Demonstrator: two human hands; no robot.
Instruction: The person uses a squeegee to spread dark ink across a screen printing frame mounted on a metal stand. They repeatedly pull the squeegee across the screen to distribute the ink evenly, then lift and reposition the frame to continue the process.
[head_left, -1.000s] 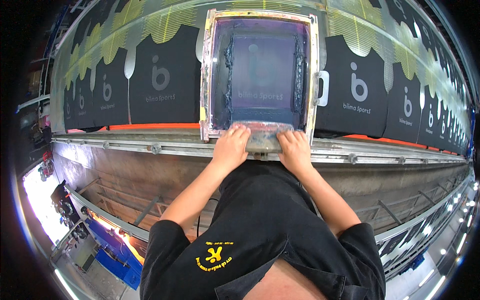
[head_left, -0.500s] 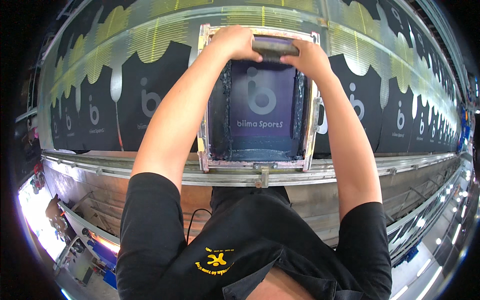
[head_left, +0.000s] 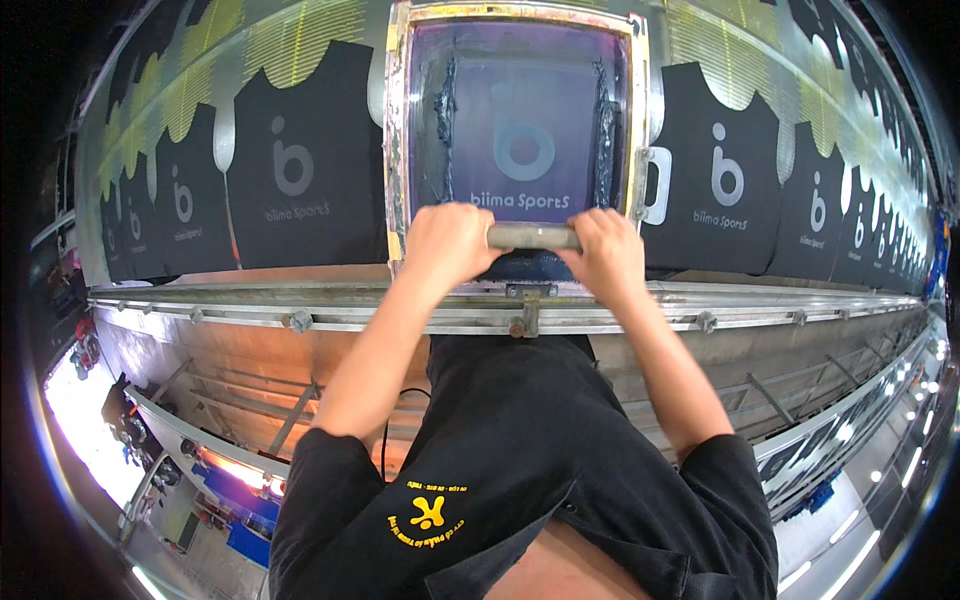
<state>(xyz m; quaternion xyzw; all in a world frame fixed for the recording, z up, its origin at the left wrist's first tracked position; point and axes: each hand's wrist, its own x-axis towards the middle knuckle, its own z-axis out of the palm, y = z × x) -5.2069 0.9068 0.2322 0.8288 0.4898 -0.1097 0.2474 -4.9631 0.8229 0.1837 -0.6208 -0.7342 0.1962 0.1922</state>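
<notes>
A framed printing screen (head_left: 397,130) lies on the long table in front of me, its purple mesh showing a pale logo and lettering. Across its near part lies a squeegee (head_left: 535,237) with a greyish bar handle. My left hand (head_left: 447,243) is closed on the handle's left end, and my right hand (head_left: 607,253) grips the right end. Both thumbs point inward along the handle's near side. Dark ink streaks (head_left: 604,120) run down both sides of the mesh. The squeegee's blade is hidden beneath the handle and hands.
Black shirt panels (head_left: 295,170) with grey logos lie in a row on both sides, more at right (head_left: 728,170). A metal rail (head_left: 380,315) with bolts and clamps runs along the table's near edge. A white handle (head_left: 656,186) sticks out from the frame's right side.
Both hands have drawn the squeegee from the far end of the screen to its near end, toward my body. My elbows have bent, and the view has shifted slightly.
</notes>
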